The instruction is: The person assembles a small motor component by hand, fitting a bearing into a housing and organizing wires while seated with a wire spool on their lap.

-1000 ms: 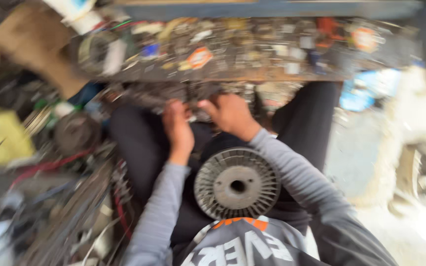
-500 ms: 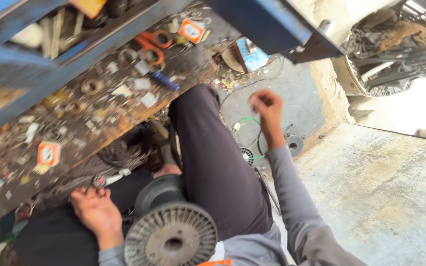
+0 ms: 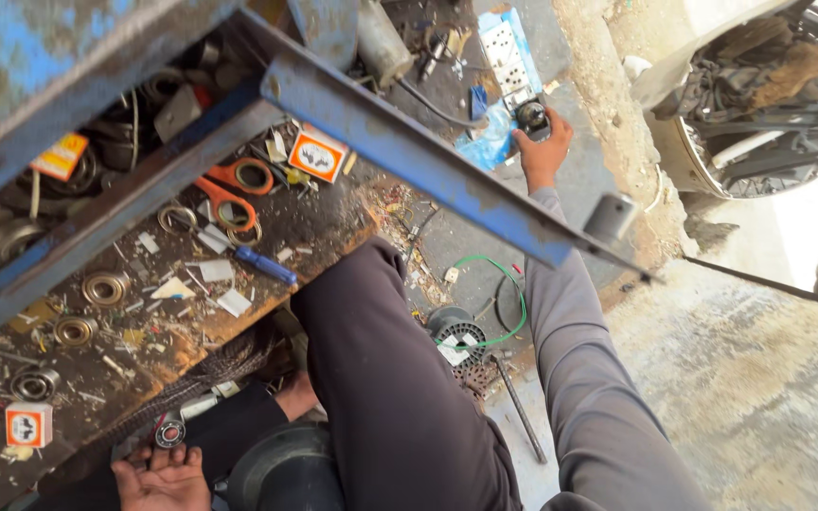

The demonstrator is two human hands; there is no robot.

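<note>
- Right hand (image 3: pixel 542 151) is reaching out to the white power strip (image 3: pixel 506 55) on the floor, fingers closing around a black plug (image 3: pixel 532 117) seated in it.
- Left hand (image 3: pixel 165 478) is resting spread open, holding nothing, beside a small bearing (image 3: pixel 169 433) and the dark motor housing (image 3: pixel 286 468).
- Plugging looks about finished; the housing is lying untouched.
- Orange scissors (image 3: pixel 234 194) and loose bearings (image 3: pixel 104 289) are lying on the rusty workbench (image 3: pixel 324 222).
</note>
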